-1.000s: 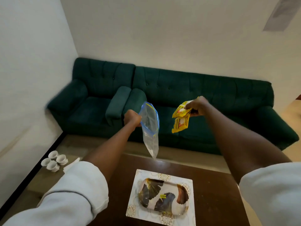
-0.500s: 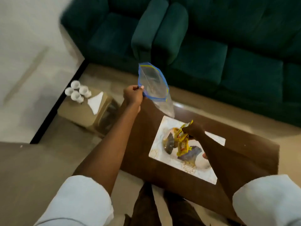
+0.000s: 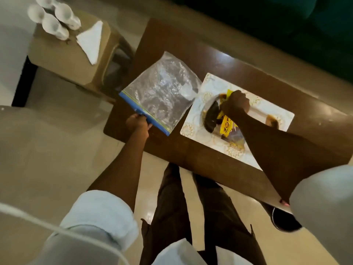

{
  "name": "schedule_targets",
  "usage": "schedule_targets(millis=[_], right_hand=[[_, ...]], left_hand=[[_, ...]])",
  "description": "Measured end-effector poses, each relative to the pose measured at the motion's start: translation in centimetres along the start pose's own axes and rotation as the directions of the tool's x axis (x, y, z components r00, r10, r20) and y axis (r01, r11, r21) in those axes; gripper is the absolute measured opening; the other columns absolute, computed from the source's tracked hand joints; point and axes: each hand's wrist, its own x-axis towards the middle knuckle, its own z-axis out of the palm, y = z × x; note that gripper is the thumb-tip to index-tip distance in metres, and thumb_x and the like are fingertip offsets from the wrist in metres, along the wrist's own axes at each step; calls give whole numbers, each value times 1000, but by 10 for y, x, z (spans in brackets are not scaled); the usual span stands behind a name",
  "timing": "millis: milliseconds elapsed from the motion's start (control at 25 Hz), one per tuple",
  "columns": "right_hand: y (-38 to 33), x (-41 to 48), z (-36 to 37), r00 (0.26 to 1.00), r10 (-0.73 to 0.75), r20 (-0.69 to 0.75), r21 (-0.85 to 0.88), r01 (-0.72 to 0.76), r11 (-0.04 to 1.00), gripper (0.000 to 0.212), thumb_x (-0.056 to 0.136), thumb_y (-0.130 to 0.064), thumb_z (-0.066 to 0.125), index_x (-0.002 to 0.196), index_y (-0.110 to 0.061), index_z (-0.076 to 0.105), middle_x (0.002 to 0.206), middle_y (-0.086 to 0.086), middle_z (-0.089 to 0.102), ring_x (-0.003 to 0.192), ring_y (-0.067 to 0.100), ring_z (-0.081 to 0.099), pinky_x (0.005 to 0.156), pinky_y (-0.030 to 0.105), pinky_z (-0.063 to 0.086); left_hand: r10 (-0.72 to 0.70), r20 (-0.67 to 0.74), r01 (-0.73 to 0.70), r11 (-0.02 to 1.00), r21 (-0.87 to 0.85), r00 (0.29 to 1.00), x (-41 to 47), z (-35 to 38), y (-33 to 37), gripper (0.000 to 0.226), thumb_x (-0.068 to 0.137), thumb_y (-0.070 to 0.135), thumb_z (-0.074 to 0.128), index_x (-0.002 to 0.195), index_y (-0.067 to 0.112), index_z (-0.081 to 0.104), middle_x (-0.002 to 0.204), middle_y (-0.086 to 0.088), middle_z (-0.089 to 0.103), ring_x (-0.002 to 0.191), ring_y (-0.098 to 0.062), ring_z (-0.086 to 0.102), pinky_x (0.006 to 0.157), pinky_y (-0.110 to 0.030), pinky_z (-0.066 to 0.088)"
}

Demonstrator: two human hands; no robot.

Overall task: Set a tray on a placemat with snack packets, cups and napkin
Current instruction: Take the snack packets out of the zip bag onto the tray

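A patterned tray [image 3: 211,119] lies on a white placemat [image 3: 193,119] on the dark wooden table [image 3: 172,150]. My right hand [image 3: 236,104] is over the tray, fingers closed on yellow snack packets [image 3: 226,124] that touch the tray. My left hand [image 3: 138,122] pinches the blue zip edge of an empty clear plastic bag [image 3: 162,90], held flat over the table's left end. Several white cups [image 3: 53,18] and a folded white napkin [image 3: 90,42] rest on a cardboard box [image 3: 61,58] at the upper left.
A dark green sofa [image 3: 286,25] runs behind the table. My legs in dark trousers [image 3: 191,217] stand at the table's near edge. A black round object [image 3: 284,220] lies on the floor at the lower right. Tiled floor [image 3: 47,140] stretches to the left.
My head has tilted down, so the view is now nearly top-down. My right hand brought the yellow packets down from mid-air onto the tray. The bag in my left hand dropped lower and lies flatter.
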Motion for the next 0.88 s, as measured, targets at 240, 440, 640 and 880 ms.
schedule_targets(millis=[240, 440, 640, 880], right_hand=[[-20, -5, 30, 997, -55, 46, 169, 46, 985, 67, 87, -35, 75, 136, -1, 45, 131, 22, 63, 124, 44, 61, 95, 46, 53], [-6, -17, 33, 998, -21, 65, 357, -3, 934, 71, 89, -60, 61, 132, -3, 54, 129, 19, 64, 122, 42, 61, 97, 47, 51], [58, -13, 9, 996, 70, 56, 496, -88, 864, 49, 96, -44, 51, 128, -8, 63, 129, 21, 66, 119, 43, 62, 98, 44, 50], [142, 17, 22, 976, 132, 175, 554, -208, 806, 34, 86, -22, 67, 104, 5, 72, 97, 18, 74, 92, 32, 71, 77, 38, 58]], left_hand=[[-80, 15, 79, 994, 71, 997, 8, -6, -31, 30, 103, -2, 55, 131, -8, 60, 125, -31, 67, 95, -31, 67, 99, -48, 58], [-263, 44, 255, 958, 134, 964, -17, 6, -57, 46, 112, 27, 40, 138, -8, 54, 126, -25, 64, 116, -39, 66, 107, -51, 52], [-9, 349, -122, 929, 350, 937, -98, 94, -67, 17, 104, 12, 54, 114, 1, 62, 79, -18, 64, 61, -22, 60, 56, -30, 56], [262, 423, -485, 636, 601, 868, -105, 174, -52, 16, 89, 3, 60, 102, 2, 69, 108, -24, 74, 99, -37, 72, 84, -43, 61]])
